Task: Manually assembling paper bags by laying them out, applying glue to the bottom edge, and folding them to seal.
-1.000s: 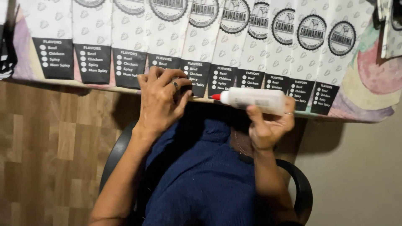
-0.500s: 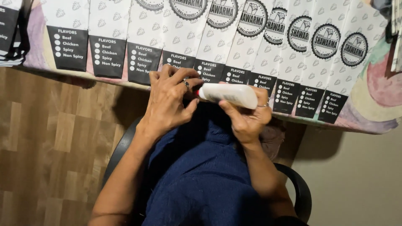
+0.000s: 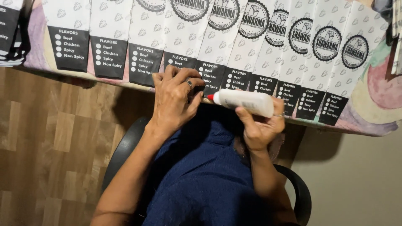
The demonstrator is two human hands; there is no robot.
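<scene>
One head camera is looking steeply down, close over the table edge (image 3: 125,86) and the person's lap. It is facing forward across the paper sleeves (image 3: 234,54), taking in floor (image 3: 46,142) and chair (image 3: 299,192) below.
</scene>
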